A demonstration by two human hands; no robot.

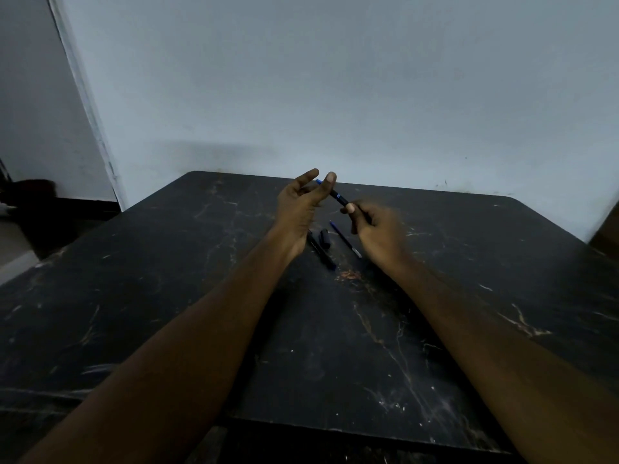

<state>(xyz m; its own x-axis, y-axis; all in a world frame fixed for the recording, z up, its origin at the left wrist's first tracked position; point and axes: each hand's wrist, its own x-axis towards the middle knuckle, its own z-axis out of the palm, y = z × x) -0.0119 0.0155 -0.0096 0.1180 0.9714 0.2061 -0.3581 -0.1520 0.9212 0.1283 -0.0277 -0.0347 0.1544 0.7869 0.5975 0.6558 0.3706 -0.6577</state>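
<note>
The pen (339, 198) is pinched by the right hand (376, 229), fingers curled. Its long axis is aimed between the spread, empty fingers of the left hand (299, 204).

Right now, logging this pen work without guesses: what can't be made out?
Right hand, head view: motion blur smears its fingers on the pen.
Left hand, head view: thumb covers the pen's blue end; pinching or not, unclear.
Second pen, head view: left wrist hides its far end.
Short dark piece, head view: too small to identify.
</note>
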